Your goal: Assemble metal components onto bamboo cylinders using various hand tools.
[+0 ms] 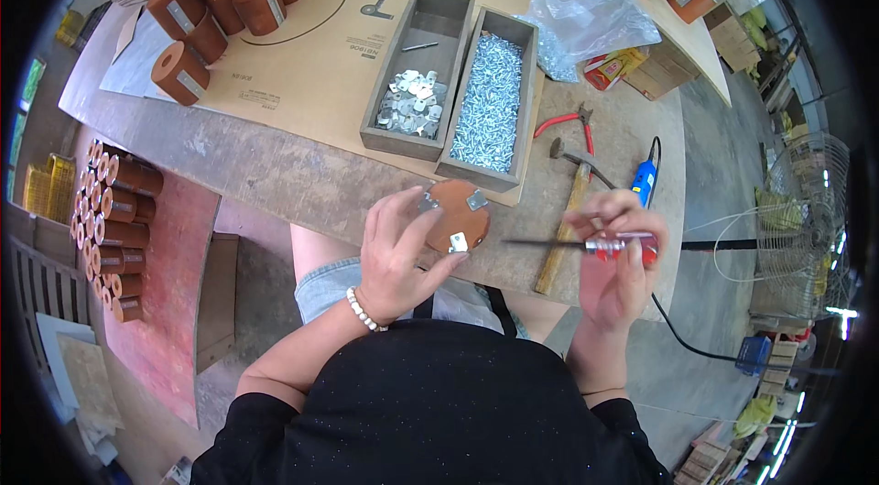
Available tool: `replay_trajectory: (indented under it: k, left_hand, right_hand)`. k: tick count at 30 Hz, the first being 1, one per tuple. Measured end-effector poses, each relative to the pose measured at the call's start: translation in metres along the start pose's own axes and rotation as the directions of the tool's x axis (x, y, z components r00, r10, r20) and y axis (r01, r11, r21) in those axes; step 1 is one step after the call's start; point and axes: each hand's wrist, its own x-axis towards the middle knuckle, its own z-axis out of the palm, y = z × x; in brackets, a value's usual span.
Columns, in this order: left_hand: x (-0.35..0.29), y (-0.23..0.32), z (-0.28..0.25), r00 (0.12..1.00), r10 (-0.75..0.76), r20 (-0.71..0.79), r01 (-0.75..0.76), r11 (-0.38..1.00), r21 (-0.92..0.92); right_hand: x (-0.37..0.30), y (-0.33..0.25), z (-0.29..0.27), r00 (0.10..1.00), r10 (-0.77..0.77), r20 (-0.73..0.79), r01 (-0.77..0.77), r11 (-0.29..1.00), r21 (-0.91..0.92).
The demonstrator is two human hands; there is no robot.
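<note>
Head view: just on the near side of the screw tray (478, 175), I have the brown disc (461, 217), its left edge clamped between my left hand's (394, 251) thumb and fingers. Right of the tray and nearer, my right hand (621, 283) is closed around a red-handled screwdriver (591, 247), its tip apart from the disc.

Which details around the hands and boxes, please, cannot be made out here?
Head view, round brown piece: left edge partly covered by the left hand.
Head view, screwdriver: handle partly hidden by the right hand; tip too small to identify.
Head view, metal fasteners: heaped, too small to count.
</note>
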Motion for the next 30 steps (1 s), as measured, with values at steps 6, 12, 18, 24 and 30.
replay_trajectory:
  k: [6, 12, 18, 24, 30]
  left_hand:
    - [-0.003, -0.008, 0.006, 0.996, 0.064, 0.064, -0.054, 0.987, -0.151]
    - [-0.005, -0.010, 0.008, 0.995, 0.078, 0.070, -0.061, 0.975, -0.213]
    - [-0.006, -0.011, 0.009, 0.996, 0.058, 0.068, -0.040, 0.970, -0.238]
    - [-0.004, -0.010, 0.008, 0.995, 0.070, 0.066, -0.053, 0.970, -0.237]
    - [-0.005, -0.010, 0.008, 0.996, 0.073, 0.059, -0.057, 0.970, -0.235]
  right_hand:
    - [0.000, 0.020, 0.013, 0.962, 0.170, 0.216, -0.212, 0.959, 0.188]
    - [-0.005, 0.043, 0.017, 0.959, 0.150, 0.241, -0.218, 0.934, 0.284]
    - [-0.005, 0.046, 0.023, 0.964, 0.157, 0.217, -0.207, 0.950, 0.234]
    - [-0.009, 0.045, 0.024, 0.962, 0.138, 0.235, -0.185, 0.964, 0.191]
    - [-0.002, 0.044, 0.025, 0.923, 0.155, 0.352, -0.229, 0.957, 0.180]
